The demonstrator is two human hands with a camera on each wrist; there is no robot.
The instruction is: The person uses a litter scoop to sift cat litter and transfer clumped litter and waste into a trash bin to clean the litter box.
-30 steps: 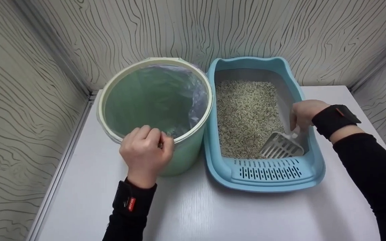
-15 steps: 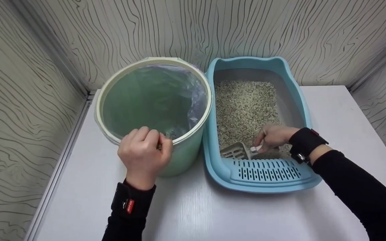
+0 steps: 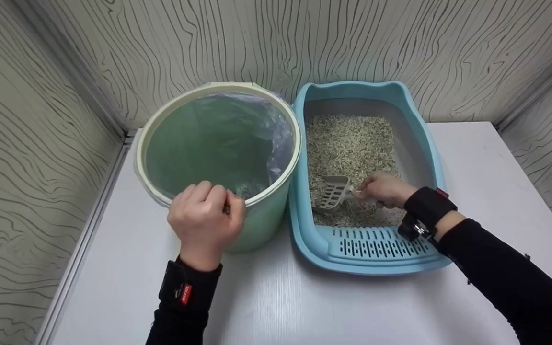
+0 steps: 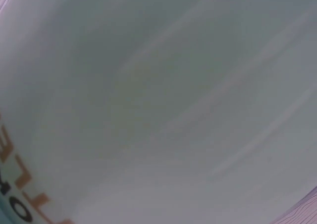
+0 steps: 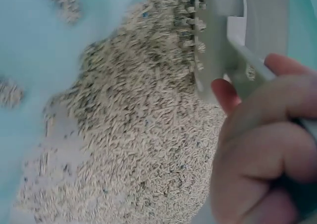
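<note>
A white table (image 3: 276, 306) carries everything here, its smooth top set into a corner between walls papered with a wavy wood-grain pattern. Two things stand directly on it, side by side and touching. On the left stands a round pale green bin (image 3: 218, 158) with a cream rim, lined with a thin clear bag. On the right sits a light blue litter tray (image 3: 376, 249), its long side running away from the viewer, with a slotted step at its near end and pale pellet litter inside. Bare table surface shows in front of both, and also to the right of the tray.
</note>
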